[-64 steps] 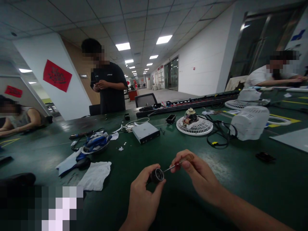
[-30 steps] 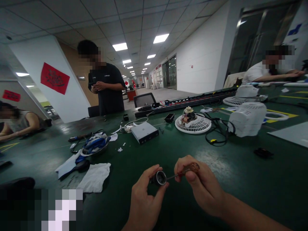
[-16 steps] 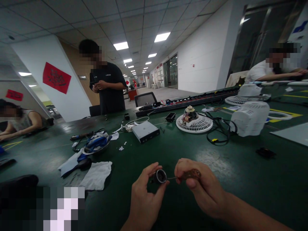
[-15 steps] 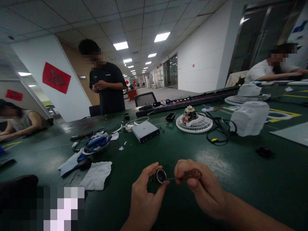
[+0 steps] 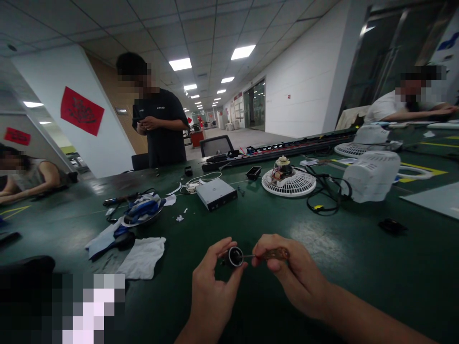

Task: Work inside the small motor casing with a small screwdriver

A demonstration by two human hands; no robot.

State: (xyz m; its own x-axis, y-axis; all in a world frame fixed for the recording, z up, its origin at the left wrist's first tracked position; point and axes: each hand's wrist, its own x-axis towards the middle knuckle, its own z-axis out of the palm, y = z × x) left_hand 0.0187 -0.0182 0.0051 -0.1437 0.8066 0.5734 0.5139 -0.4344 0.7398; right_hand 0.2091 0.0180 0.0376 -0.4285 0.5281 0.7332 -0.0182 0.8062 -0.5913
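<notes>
Between its thumb and fingers, my left hand grips a small dark round part with a shiny metal rim, its opening turned toward the right. My right hand is closed around the amber-brown handle of a screwdriver. The thin shaft points left, and its tip reaches into the mouth of the round part. What the tip touches inside is too small and dark to tell. Both hands are held above the green table.
Ahead lie a silver disc drive, a white fan grille with a motor and a white housing with black cable. At left are a bowl of blue cloth and a crumpled tissue. A person stands opposite.
Both hands have shifted slightly left. The screwdriver has moved nearer the round part, its tip now inside the opening, and the part has turned a little.
</notes>
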